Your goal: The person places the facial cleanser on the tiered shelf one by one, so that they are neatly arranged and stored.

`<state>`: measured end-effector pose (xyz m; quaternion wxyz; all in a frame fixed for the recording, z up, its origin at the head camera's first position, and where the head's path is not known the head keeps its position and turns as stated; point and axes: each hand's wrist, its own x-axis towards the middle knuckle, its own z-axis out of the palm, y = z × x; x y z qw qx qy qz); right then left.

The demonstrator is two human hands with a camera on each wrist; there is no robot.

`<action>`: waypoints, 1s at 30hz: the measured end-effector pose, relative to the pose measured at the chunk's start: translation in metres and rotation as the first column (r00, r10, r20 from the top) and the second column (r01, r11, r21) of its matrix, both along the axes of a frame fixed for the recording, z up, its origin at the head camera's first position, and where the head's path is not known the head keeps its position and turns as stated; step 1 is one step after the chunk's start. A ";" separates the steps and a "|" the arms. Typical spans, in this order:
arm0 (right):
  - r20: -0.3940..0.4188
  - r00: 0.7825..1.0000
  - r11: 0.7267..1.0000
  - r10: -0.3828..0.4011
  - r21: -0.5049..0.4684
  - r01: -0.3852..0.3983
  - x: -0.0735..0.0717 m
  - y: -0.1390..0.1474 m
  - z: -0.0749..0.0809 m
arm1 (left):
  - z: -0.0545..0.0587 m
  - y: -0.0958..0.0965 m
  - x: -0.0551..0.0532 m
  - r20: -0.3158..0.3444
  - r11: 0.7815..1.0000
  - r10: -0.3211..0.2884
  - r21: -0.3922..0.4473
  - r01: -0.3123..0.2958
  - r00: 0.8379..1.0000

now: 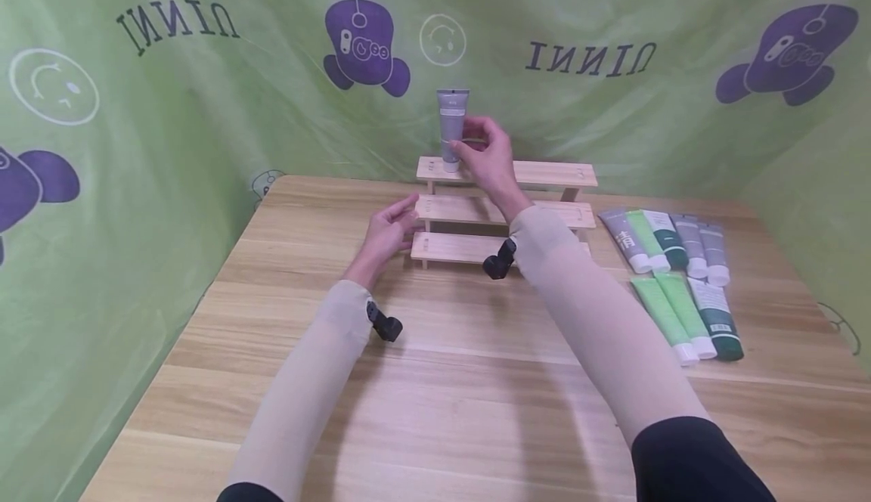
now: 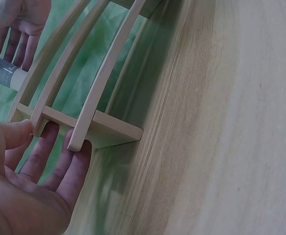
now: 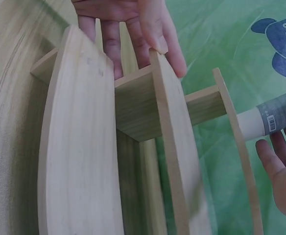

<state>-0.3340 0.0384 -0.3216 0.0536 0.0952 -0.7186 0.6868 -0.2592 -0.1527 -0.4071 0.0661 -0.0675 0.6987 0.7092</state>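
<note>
A three-step wooden display stand point(image 1: 469, 209) stands on the table. My right hand point(image 1: 488, 158) pinches a grey squeeze tube point(image 1: 452, 120) between thumb and fingers. The tube is upright, its white cap point(image 3: 250, 124) right at the top step near the left end. At the stand's left side, my left hand point(image 1: 386, 233) grips the middle step's end, thumb point(image 2: 16, 133) on the step's upper face and fingers point(image 2: 37, 159) beneath. Another left-hand finger lies by the end of the lowest step point(image 2: 91, 110).
To the right of the stand, several tubes lie flat in two rows: grey tubes point(image 1: 690, 241), light green tubes point(image 1: 683, 309) and white-and-dark-green tubes point(image 1: 716, 313). A green printed curtain point(image 1: 272, 109) hangs close behind the table point(image 1: 435, 381) and along its sides.
</note>
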 end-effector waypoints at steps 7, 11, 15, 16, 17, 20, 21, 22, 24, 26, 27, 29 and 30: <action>-0.004 1.000 1.000 -0.002 -0.027 0.002 0.002 0.003 -0.003 | 0.001 0.002 0.001 0.008 1.000 0.008 -0.002 -0.008 1.000; 0.013 1.000 0.999 -0.010 -0.043 0.010 0.004 0.007 -0.001 | 0.002 0.003 0.001 0.011 1.000 0.013 0.006 -0.014 1.000; 0.034 0.999 0.998 -0.013 -0.057 0.015 0.007 0.012 0.001 | 0.003 0.002 0.003 0.004 1.000 0.005 -0.013 -0.005 1.000; 0.040 0.999 0.998 -0.014 -0.065 0.016 0.008 0.015 0.001 | 0.004 0.002 0.004 0.003 1.000 0.003 -0.016 -0.003 1.000; 0.043 0.999 0.997 -0.015 -0.073 0.018 0.009 0.017 0.002 | 0.004 0.002 0.004 0.003 1.000 0.001 -0.020 -0.001 1.000; 0.053 0.999 0.994 -0.010 -0.105 0.015 0.014 0.025 0.002 | 0.004 0.002 0.004 0.007 1.000 -0.005 -0.024 0.005 1.000; 0.056 0.998 0.993 -0.008 -0.113 0.014 0.016 0.028 0.002 | 0.004 0.002 0.004 0.006 1.000 -0.006 -0.026 0.006 1.000; 0.058 0.998 0.992 -0.007 -0.123 0.014 0.018 0.030 0.003 | 0.003 0.002 0.004 0.005 1.000 -0.007 -0.025 0.007 1.000; 0.060 0.998 0.990 -0.004 -0.140 0.013 0.022 0.036 0.003 | 0.003 0.002 0.004 0.004 1.000 -0.008 -0.027 0.008 1.000; 0.063 0.998 0.988 -0.003 -0.155 0.012 0.026 0.041 0.004 | 0.002 0.002 0.003 0.003 1.000 -0.007 -0.025 0.007 1.000; 0.065 0.998 0.987 -0.004 -0.160 0.014 0.029 0.044 0.005 | 0.002 0.002 0.003 0.001 1.000 -0.007 -0.025 0.007 1.000; 0.068 0.998 0.983 -0.002 -0.182 0.015 0.034 0.050 0.006 | 0.002 0.002 0.002 0.001 1.000 -0.006 -0.021 0.006 1.000; 0.066 0.998 0.982 0.000 -0.190 0.013 0.037 0.053 0.007 | 0.002 0.002 0.002 -0.001 1.000 -0.004 -0.016 0.004 1.000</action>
